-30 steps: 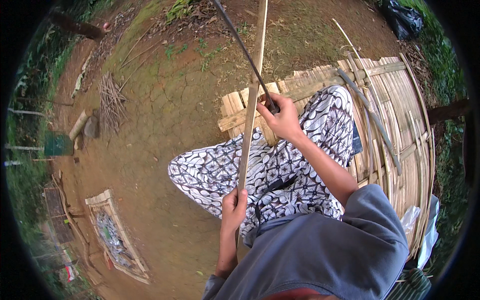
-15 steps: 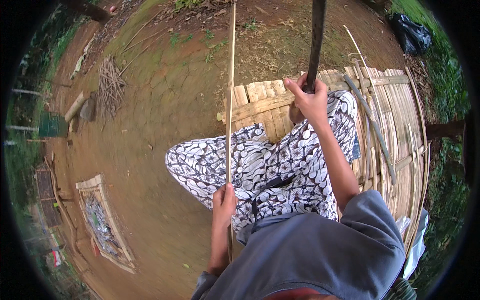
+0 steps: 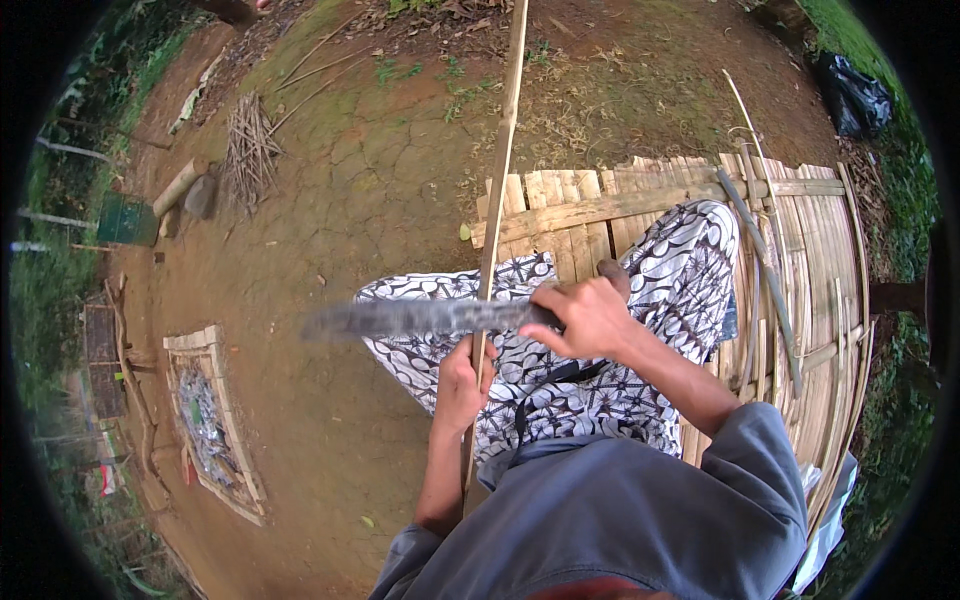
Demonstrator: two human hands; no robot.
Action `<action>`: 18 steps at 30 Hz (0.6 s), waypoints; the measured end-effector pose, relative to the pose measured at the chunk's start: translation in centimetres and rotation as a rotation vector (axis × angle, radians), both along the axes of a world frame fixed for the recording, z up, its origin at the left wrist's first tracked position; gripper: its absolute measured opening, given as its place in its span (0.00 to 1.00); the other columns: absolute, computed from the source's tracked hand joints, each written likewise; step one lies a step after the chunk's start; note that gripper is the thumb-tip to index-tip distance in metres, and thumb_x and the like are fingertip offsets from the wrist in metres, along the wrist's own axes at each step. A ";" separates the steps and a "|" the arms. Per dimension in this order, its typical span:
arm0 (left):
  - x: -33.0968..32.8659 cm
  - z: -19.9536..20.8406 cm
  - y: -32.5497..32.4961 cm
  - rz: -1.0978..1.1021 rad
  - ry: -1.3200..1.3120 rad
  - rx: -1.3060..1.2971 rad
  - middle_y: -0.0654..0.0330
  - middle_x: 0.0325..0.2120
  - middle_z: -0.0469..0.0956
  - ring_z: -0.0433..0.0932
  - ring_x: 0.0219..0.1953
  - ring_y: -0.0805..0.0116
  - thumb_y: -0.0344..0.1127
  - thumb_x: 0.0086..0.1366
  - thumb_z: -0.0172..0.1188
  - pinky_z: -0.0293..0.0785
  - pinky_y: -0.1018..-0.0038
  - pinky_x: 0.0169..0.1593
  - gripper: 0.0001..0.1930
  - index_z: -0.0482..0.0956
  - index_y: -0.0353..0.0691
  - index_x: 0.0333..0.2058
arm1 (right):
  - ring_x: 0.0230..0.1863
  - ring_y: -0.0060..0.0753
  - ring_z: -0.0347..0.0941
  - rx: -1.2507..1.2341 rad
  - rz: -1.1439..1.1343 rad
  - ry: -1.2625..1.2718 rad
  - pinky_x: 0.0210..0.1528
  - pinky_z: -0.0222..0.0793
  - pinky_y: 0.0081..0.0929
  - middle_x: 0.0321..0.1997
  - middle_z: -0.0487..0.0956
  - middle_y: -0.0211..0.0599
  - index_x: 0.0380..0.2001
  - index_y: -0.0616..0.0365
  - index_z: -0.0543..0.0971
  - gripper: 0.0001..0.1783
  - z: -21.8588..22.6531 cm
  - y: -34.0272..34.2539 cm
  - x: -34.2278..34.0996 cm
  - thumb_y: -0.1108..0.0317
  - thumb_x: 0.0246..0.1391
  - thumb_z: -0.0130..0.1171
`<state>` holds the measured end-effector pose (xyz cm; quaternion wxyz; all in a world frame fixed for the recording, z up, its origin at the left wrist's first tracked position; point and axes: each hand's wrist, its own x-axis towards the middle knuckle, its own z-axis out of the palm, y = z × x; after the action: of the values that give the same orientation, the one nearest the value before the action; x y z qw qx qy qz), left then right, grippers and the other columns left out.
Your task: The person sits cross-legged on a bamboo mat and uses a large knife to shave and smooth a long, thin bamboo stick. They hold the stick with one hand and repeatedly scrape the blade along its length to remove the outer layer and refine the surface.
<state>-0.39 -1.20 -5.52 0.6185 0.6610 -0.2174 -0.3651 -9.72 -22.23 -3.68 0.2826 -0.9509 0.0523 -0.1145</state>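
My left hand [image 3: 464,388] is closed round a long, thin bamboo strip [image 3: 500,170], which runs upright through the view beside my left thigh. In my right hand [image 3: 590,318] is the handle of a machete [image 3: 410,318]. Its dark blade, smeared by motion, points left and crosses the strip just above my left hand. Whether the edge touches the strip I cannot tell. Patterned black-and-white cloth [image 3: 640,390] covers my folded legs beneath both hands.
I sit on a platform of split bamboo slats [image 3: 800,230], with a grey-green stick [image 3: 765,280] lying on its right side. On the ground at left are a bundle of sticks [image 3: 250,150], a stone [image 3: 200,198] and a framed bed of ash [image 3: 205,425]. A black plastic bag [image 3: 850,95] lies far right.
The machete has swung down from upright to lie across the bamboo strip, blade to the left. My right hand has come down and nearer my left; the strip now leans slightly right.
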 end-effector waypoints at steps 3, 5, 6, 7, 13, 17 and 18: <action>-0.2 -0.9 0.8 0.043 -0.149 -0.024 0.70 0.16 0.64 0.60 0.18 0.83 0.67 0.60 0.49 0.54 0.83 0.20 0.34 0.71 0.33 0.36 | 0.17 0.45 0.74 0.005 0.107 0.054 0.21 0.67 0.38 0.15 0.76 0.41 0.31 0.55 0.78 0.27 0.2 1.4 -0.6 0.40 0.51 0.56; -0.8 -0.8 0.9 0.119 -0.145 -0.031 0.69 0.22 0.68 0.64 0.24 0.83 0.61 0.59 0.59 0.59 0.85 0.25 0.32 0.71 0.32 0.40 | 0.17 0.44 0.74 0.009 0.117 0.007 0.21 0.67 0.37 0.14 0.75 0.41 0.32 0.55 0.78 0.27 0.0 2.5 -1.3 0.40 0.50 0.56; -1.0 -0.3 1.2 0.117 0.001 -0.035 0.68 0.27 0.69 0.64 0.29 0.83 0.50 0.59 0.64 0.62 0.84 0.31 0.24 0.70 0.32 0.39 | 0.17 0.44 0.74 -0.011 0.119 0.028 0.21 0.67 0.37 0.13 0.75 0.41 0.32 0.56 0.78 0.27 -0.1 2.5 -1.4 0.40 0.50 0.56; -1.1 -0.4 1.3 0.125 -0.003 -0.034 0.68 0.27 0.70 0.64 0.29 0.83 0.48 0.60 0.64 0.62 0.84 0.32 0.23 0.70 0.32 0.38 | 0.17 0.43 0.74 -0.028 0.127 0.048 0.21 0.67 0.37 0.13 0.75 0.40 0.32 0.56 0.78 0.27 -0.2 2.5 -1.5 0.40 0.49 0.57; -1.4 -0.2 1.0 0.180 0.033 0.040 0.69 0.18 0.70 0.67 0.18 0.83 0.42 0.61 0.63 0.62 0.83 0.20 0.16 0.71 0.35 0.33 | 0.18 0.46 0.76 -0.023 0.134 0.033 0.20 0.70 0.37 0.17 0.77 0.44 0.31 0.57 0.77 0.30 -0.3 2.6 -1.2 0.37 0.52 0.52; -2.0 -0.3 0.5 0.215 0.080 0.036 0.68 0.13 0.69 0.67 0.13 0.82 0.40 0.62 0.62 0.63 0.82 0.16 0.13 0.73 0.35 0.30 | 0.16 0.44 0.75 -0.036 0.101 0.005 0.19 0.68 0.37 0.17 0.78 0.43 0.32 0.57 0.78 0.30 -0.8 2.5 -1.4 0.36 0.52 0.52; -2.1 -0.2 0.9 0.264 0.073 0.079 0.68 0.13 0.68 0.67 0.13 0.81 0.39 0.62 0.62 0.62 0.82 0.16 0.13 0.73 0.35 0.30 | 0.16 0.44 0.75 -0.027 0.094 -0.008 0.18 0.68 0.36 0.17 0.78 0.43 0.33 0.57 0.78 0.30 -0.9 2.5 -1.5 0.36 0.52 0.52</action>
<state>-2.49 -0.29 -5.72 0.6423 0.6939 -0.0915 -0.3125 -11.19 -19.72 -4.57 0.2750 -0.9556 0.0048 -0.1058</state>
